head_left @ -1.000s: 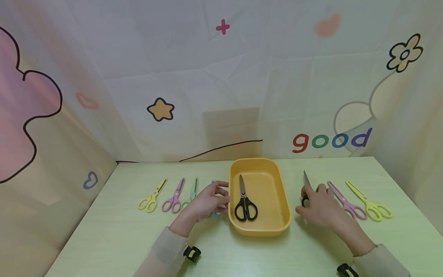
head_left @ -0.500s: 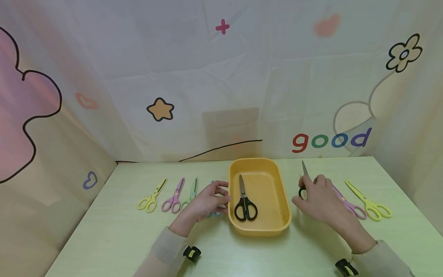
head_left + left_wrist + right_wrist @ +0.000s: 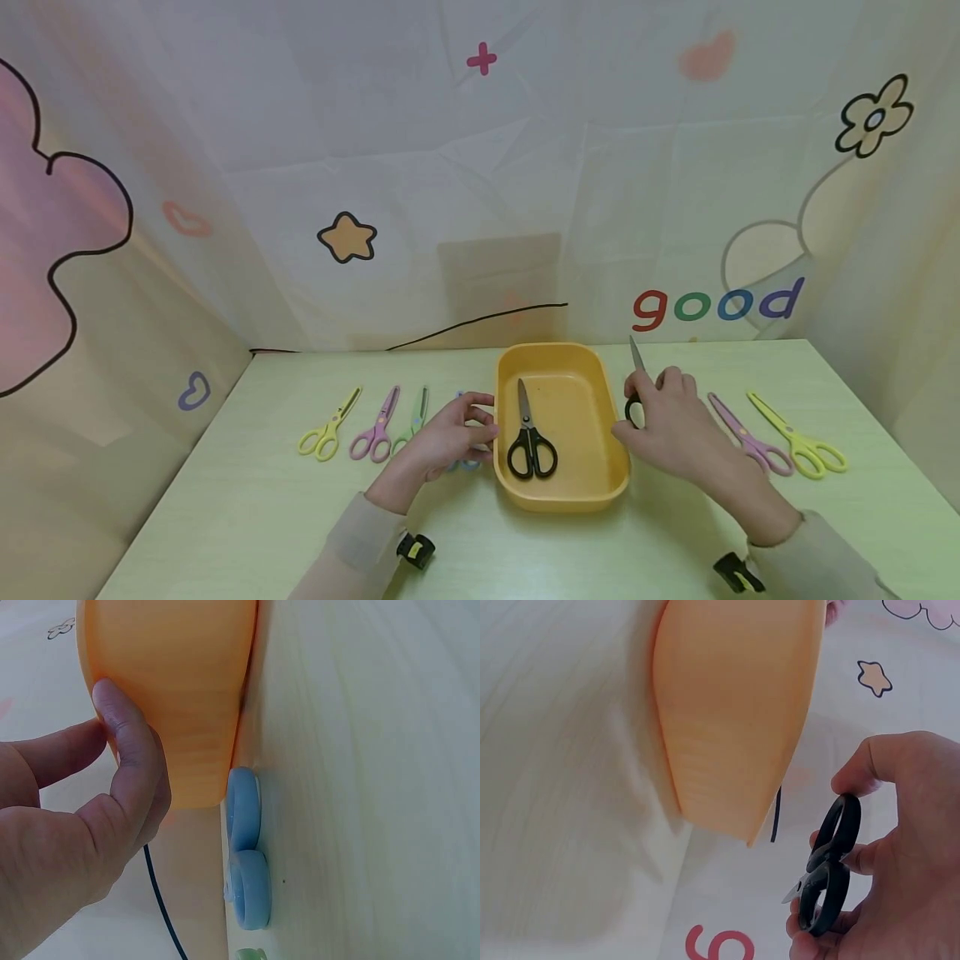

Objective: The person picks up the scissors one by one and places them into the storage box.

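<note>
A yellow tray (image 3: 585, 487) stands mid-table with black-handled scissors (image 3: 527, 433) lying inside, blades pointing away. At its left rim my left hand (image 3: 450, 437) pinches the edge between thumb and fingers, also seen in the left wrist view. My right hand (image 3: 675, 425) holds a second pair of black-handled scissors (image 3: 832, 840) above the table, just right of the tray. Their blades point up and away in the head view. Fingers cover part of the handles there, while the right wrist view shows both loops. Blue scissors (image 3: 247, 889) lie under my left hand, partly hidden.
Left of the tray lie yellow scissors (image 3: 330, 429), purple scissors (image 3: 377, 433) and green scissors (image 3: 416, 417), partly behind my left wrist. On the right are purple scissors (image 3: 753, 442) and yellow scissors (image 3: 798, 437). A printed curtain (image 3: 405, 275) hangs behind the table.
My right hand has lifted the black-handled scissors and carried them left toward the tray, away from the purple pair. My left hand stays at the tray's rim.
</note>
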A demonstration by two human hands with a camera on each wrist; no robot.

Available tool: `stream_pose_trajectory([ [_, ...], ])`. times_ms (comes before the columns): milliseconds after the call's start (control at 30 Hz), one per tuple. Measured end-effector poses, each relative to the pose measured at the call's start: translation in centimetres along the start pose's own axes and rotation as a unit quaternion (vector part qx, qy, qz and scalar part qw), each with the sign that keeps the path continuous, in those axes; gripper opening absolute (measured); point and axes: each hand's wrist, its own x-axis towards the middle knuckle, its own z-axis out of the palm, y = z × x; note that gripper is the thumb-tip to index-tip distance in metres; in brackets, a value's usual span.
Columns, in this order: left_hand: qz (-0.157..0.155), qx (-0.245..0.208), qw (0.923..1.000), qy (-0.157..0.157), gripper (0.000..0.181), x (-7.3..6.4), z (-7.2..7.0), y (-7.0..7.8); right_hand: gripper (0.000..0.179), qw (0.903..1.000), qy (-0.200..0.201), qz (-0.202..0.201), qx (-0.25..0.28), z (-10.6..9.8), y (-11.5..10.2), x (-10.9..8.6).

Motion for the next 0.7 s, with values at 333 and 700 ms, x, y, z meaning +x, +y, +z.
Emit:
stream_pose_trajectory([
  [333, 0.005, 0.003, 1.0, 0.0, 0.05, 0.0, 0.0, -0.1, 0.035, 0.9989, -0.003, -0.045, -0.01, 0.6, -2.7, 0.2],
  [700, 0.004, 0.002, 1.0, 0.002, 0.05, -0.1, 0.1, 0.1, 0.032, 0.9973, -0.025, -0.067, -0.015, 2.1, -5.1, 0.7],
])
